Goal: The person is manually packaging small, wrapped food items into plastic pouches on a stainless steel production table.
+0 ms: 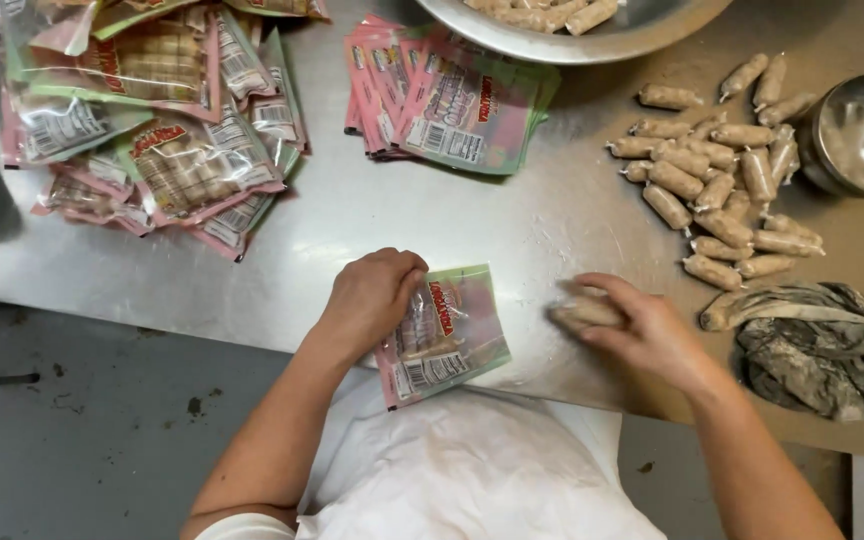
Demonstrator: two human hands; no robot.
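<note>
My left hand (372,295) grips the open top edge of a pink and green printed pouch (447,340) that lies flat near the table's front edge, with pale sausages showing inside it. To the right, my right hand (637,325) is closed over a small bunch of pale sausage links (582,312) resting on the steel table (352,220). A loose heap of the same short sausages (722,180) lies beyond my right hand, toward the far right.
A stack of flat pouches (452,100) lies at the back centre. Filled pouches (162,130) are piled at the back left. A metal bowl (592,40) of sausages sits at the top, a small steel cup (862,135) at far right, a crumpled rag (822,345) by my right wrist.
</note>
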